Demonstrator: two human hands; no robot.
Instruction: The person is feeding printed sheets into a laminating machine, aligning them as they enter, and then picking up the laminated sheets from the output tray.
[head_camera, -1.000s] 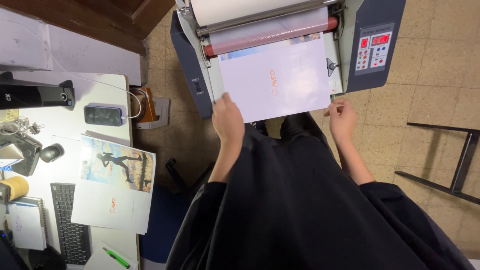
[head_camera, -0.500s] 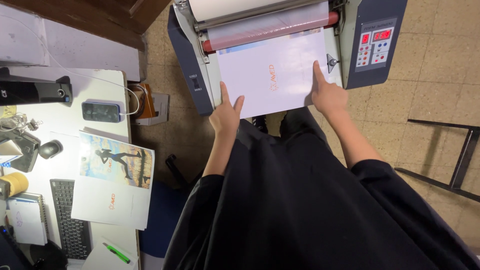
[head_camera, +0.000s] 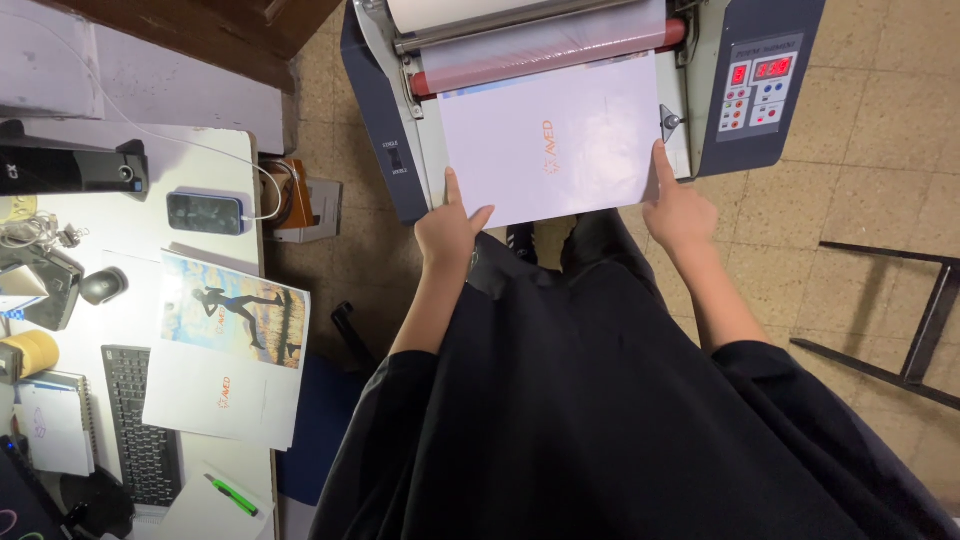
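Note:
A white printed sheet (head_camera: 560, 140) lies flat on the feed tray of a grey laminating machine (head_camera: 385, 120), its far edge at the red roller (head_camera: 540, 45). My left hand (head_camera: 450, 228) rests on the sheet's near left corner, index finger stretched along the left edge. My right hand (head_camera: 678, 205) presses the near right corner, index finger pointing up the right edge toward a small guide knob (head_camera: 668, 122). Both hands lie flat on the paper, fingers apart, gripping nothing.
The machine's control panel (head_camera: 757, 85) with red displays sits at the right. A white desk (head_camera: 225, 150) on the left carries a phone (head_camera: 205, 212), a poster stack (head_camera: 232, 345), a keyboard (head_camera: 140, 425), a mouse and a green pen. A black metal frame (head_camera: 900, 310) stands on the tiled floor.
The sheet has moved further toward the roller. Both hands have slid forward with it, the right one from below the tray onto the sheet's right edge.

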